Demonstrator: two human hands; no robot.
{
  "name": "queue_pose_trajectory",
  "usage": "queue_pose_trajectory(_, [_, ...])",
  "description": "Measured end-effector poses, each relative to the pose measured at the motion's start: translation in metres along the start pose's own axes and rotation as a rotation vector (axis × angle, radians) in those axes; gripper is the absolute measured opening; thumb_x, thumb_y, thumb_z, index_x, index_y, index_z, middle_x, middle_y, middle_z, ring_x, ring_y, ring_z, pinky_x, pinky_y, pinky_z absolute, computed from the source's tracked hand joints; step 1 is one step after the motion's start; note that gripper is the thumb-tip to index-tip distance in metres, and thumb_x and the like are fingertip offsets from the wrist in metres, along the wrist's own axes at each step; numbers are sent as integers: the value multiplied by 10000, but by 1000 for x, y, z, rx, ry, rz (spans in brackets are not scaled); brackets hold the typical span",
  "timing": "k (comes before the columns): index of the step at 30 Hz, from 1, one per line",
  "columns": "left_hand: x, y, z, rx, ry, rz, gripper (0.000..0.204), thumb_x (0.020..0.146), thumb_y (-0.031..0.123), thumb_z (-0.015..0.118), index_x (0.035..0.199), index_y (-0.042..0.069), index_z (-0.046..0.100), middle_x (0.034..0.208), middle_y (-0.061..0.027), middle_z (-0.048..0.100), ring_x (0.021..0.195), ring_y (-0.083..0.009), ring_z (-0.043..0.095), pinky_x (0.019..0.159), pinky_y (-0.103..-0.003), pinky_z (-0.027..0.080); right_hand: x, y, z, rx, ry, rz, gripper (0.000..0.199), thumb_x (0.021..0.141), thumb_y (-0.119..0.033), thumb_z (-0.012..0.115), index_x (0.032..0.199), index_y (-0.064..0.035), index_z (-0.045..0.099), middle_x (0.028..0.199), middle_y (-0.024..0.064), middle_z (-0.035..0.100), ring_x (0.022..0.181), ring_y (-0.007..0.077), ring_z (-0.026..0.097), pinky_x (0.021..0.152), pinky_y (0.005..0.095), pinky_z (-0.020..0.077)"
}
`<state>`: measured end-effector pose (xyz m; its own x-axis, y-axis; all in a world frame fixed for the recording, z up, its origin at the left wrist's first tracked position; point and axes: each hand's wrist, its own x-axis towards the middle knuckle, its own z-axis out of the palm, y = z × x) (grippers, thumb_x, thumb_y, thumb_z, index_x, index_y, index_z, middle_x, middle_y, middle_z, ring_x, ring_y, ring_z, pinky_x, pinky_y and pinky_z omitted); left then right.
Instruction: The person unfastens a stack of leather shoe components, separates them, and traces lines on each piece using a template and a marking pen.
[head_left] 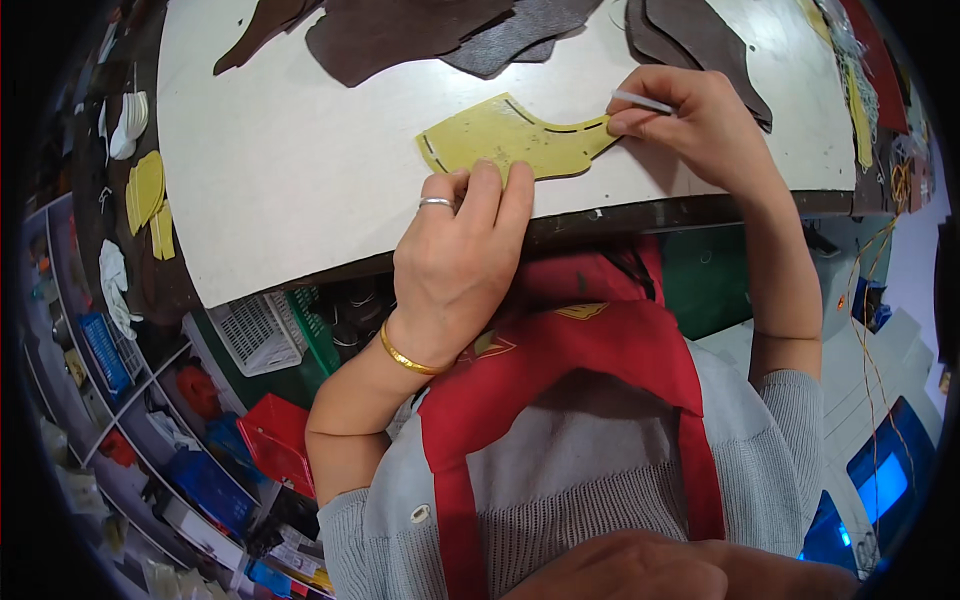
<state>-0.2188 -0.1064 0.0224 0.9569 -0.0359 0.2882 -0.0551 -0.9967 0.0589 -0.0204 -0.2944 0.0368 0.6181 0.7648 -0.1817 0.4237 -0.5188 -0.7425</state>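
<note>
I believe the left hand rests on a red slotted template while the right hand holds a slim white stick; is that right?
The slotted template is yellow, not red, as the head view shows; the left hand does rest on it, and the right hand holds a slim white stick.

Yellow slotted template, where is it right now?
In the head view, the yellow template is over the white tabletop, left hand on its near edge, right hand at its narrow right end.

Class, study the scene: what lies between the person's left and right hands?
A flat yellow piece stretches between the left hand and the right hand, over the white tabletop, narrowing toward the right; the head view shows this.
</note>
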Motion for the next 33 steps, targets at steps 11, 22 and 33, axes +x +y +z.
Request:
queue_pose_trajectory(11, [3,11,7,26,-26,109,484,827,102,616,1307,100,681,1088,-108,641,886,-256,613,735,-339,557,-6,-9,5,-186,403,-300,140,910,-219,708,930,-81,722,899,61,699,758,274,663,655,378,524])
queue_pose_trajectory(22, [-5,28,22,32,124,118,402,874,211,560,1174,-26,685,1137,-219,633,984,-358,654,910,-429,564,54,-89,46,-348,-98,-567,200,931,-295,632,937,-119,725,724,91,675,675,328,674,590,450,516])
queue_pose_trajectory(33, [4,28,19,69,124,119,375,900,219,565,1185,7,687,1136,-181,638,919,-338,636,828,-397,581,85,-78,70,-441,110,-753,223,877,-220,667,1035,-64,655,777,154,711,730,351,714,618,447,558])
